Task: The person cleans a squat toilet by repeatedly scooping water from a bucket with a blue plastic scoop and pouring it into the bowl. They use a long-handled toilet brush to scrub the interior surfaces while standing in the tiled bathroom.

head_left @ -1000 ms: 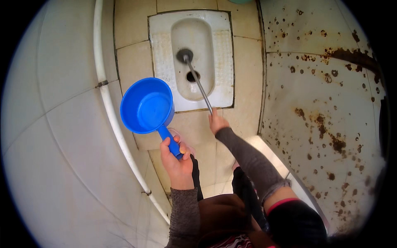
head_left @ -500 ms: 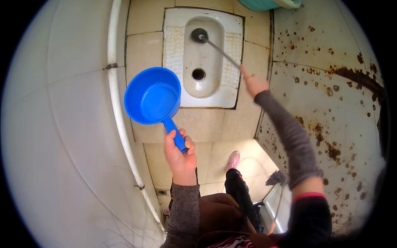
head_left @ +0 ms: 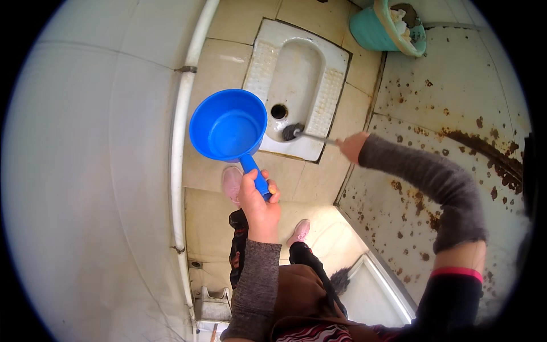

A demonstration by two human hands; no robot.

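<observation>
The left hand (head_left: 260, 202) had its grip wrapped round the blue dipper (head_left: 228, 131), at eight o'clock from the squat toilet (head_left: 331, 85), while the right hand (head_left: 353, 147) clasped the brush (head_left: 293, 131), its head at five o'clock from the drain hole (head_left: 279, 111), where brisk strokes could have splashed outward.

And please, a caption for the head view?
Right hand holds a toilet brush in a squat toilet; left hand holds a blue dipper.
</observation>
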